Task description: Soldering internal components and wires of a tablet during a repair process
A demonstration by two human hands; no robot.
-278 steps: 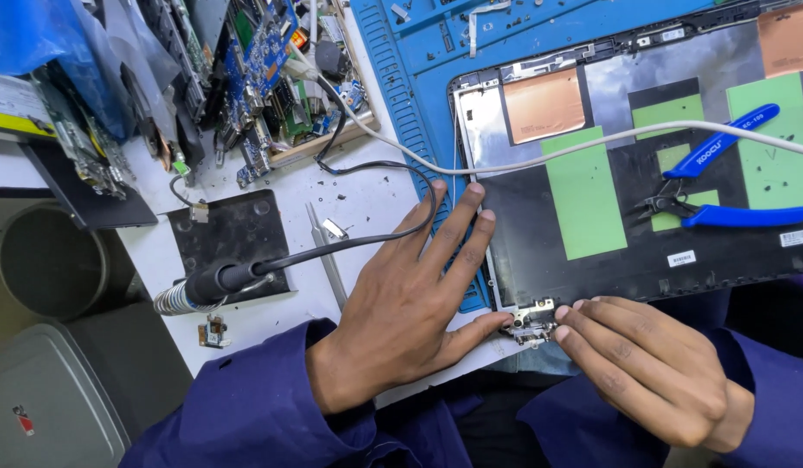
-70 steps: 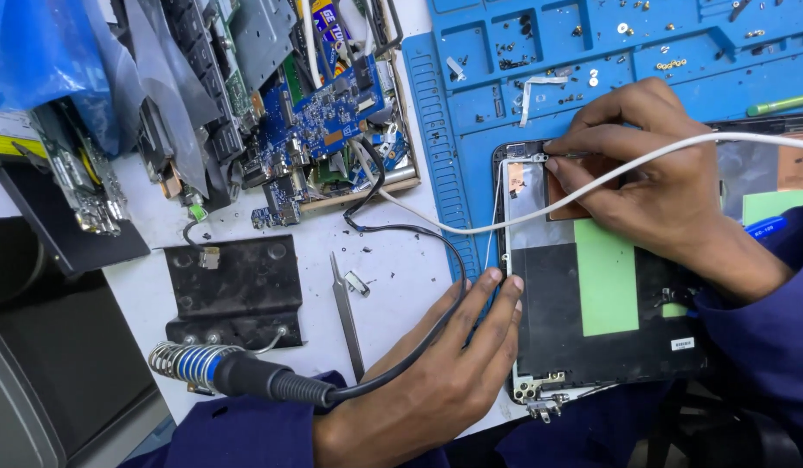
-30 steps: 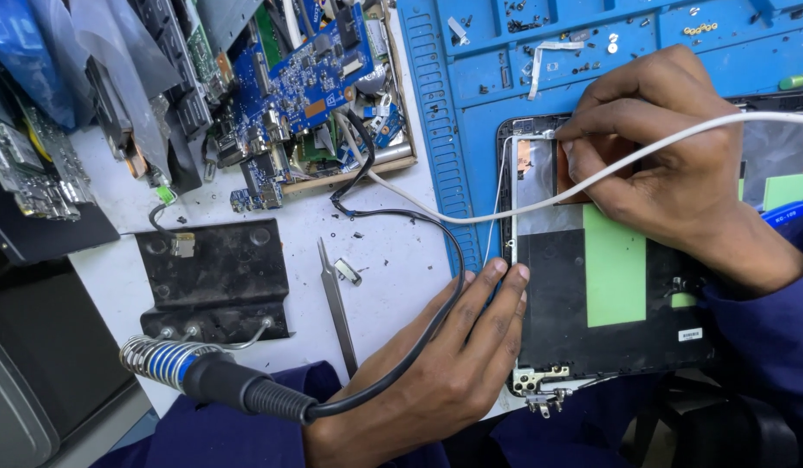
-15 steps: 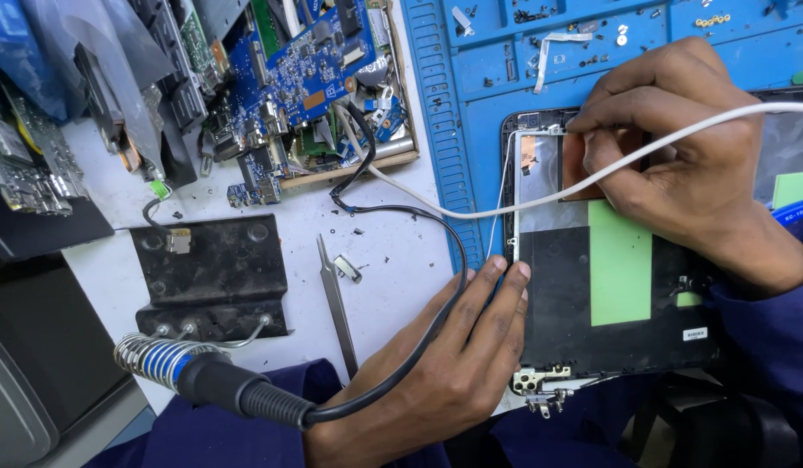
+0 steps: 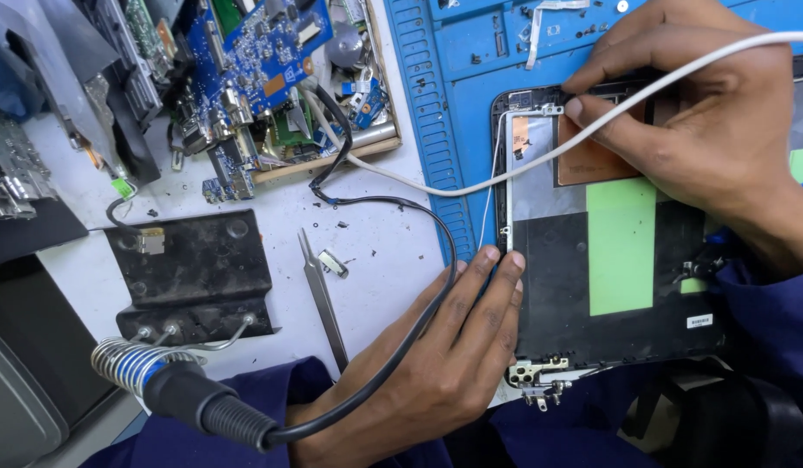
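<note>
Pressing flat, the open left hand [image 5: 445,355] pins the laptop lid [image 5: 627,286] edge; right hand [image 5: 696,113] pinches its top corner, white cable [image 5: 471,184] crossing, tweezers [image 5: 325,299] nearby.

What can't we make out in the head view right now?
- Right hand: its own fingers hide what it pinches at the laptop lid corner.
- White cable: far end cut off by the right frame edge.
- Soldering iron: tip hidden inside its coil stand.
- Left hand: its wrist is cut off by the bottom frame edge.
</note>
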